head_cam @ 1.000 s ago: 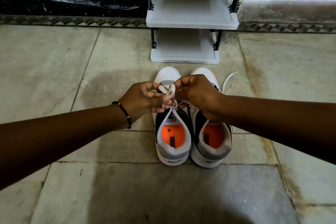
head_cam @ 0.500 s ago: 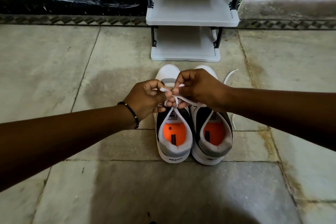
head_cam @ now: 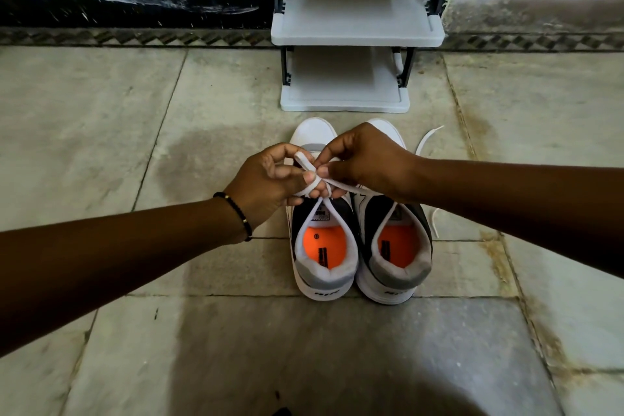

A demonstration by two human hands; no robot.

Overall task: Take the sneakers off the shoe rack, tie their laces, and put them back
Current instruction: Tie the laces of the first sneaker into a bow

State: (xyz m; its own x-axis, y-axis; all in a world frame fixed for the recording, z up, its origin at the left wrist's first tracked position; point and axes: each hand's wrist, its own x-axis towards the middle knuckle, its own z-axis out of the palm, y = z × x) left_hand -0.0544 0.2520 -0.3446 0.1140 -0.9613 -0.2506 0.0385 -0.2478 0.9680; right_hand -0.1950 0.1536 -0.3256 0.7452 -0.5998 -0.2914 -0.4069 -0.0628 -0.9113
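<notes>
**Both hands working the white lace over the left sneaker**

Two sneakers are standing side by side on the stone floor (head_cam: pixel 101 145), touching or nearly touching along their inner sides. Their long axes are running straight away from the camera: heels are facing the wearer of the camera, white toe caps are pointing toward the shoe rack (head_cam: pixel 354 34), which is sitting just beyond them against the wall. Orange insoles are showing in both openings.

The left sneaker (head_cam: pixel 324 267) is the one being worked on. The left hand (head_cam: pixel 270 182) is curling closed over its tongue area, thumb and fingers pinching a loop of the white lace (head_cam: pixel 305 162); a band of lace is wrapping around one fingertip. The right hand (head_cam: pixel 364 159) is reaching across from above the right sneaker (head_cam: pixel 398 267), its fingers also closing in a pinch on the same lace, thumb tip meeting the left hand's fingertips. From the pinch, two strands are running down toward the left sneaker's collar, spreading into a narrow upside-down V. Whether a knot is already forming between the fingers cannot be told, since the fingers are covering that spot.

The right sneaker's toe is lying mostly hidden under the right hand. Its loose lace end (head_cam: pixel 427 140) is trailing out on the floor to the right of the toe, and another bit is showing beside its outer side. A dark beaded bracelet (head_cam: pixel 236 214) is circling the left wrist.
</notes>
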